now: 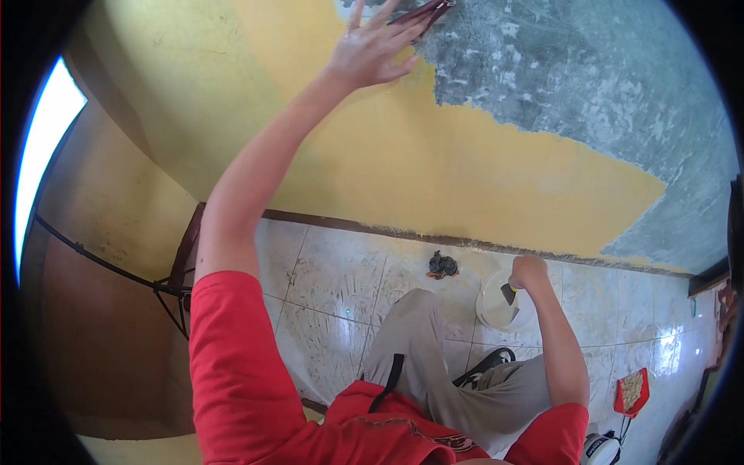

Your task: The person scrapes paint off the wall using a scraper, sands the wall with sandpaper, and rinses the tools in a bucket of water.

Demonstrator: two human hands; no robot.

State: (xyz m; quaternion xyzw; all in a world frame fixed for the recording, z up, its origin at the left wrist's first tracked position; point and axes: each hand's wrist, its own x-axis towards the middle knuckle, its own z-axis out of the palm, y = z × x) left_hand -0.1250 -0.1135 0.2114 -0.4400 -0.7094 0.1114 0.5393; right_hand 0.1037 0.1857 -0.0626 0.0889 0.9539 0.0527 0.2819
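My left hand (370, 53) is raised high on the wall with its fingers spread. A dark maroon item (425, 17) with a small metal end lies by its fingertips, partly behind them; I cannot tell whether the fingers grip it. Low on the right, my right hand (529, 273) is closed around the handle of a putty knife (508, 294). The dark blade points down over a white bucket (490, 304) on the floor. The wall is yellow painted (480, 163), with a large bare grey patch (573, 77) at the upper right.
A crumpled black bundle (442, 265) lies on the smeared tile floor (325, 333) near the skirting. To the right are a red dustpan (632, 393) with pale debris and a white container (601, 449). A black cable (101, 256) runs along the left.
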